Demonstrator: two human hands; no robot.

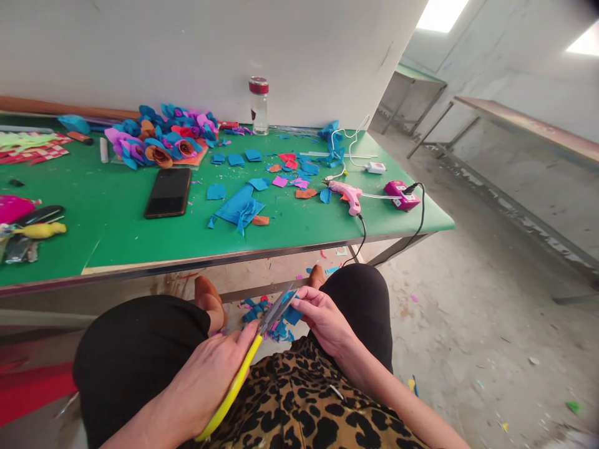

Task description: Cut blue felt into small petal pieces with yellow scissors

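Note:
My left hand [218, 371] is closed around yellow-handled scissors [238, 385], whose blades stand slightly apart and point up and to the right. Between the fingertips of my right hand [322, 317] is a small piece of blue crepe paper [292, 314], pinched at its upper edge. The blade tips reach up beside this paper, close to my right fingertips. Both hands are above my lap, in front of the table. My left fingers are partly hidden behind the scissors.
On the green table [116, 240] lie a black phone [168, 193], paper flowers [163, 137], blue paper pieces [241, 206], a pink glue gun [346, 195] with its cord, a pink power adapter [401, 196] and a glass bottle [259, 109]. Paper scraps [276, 327] litter the floor.

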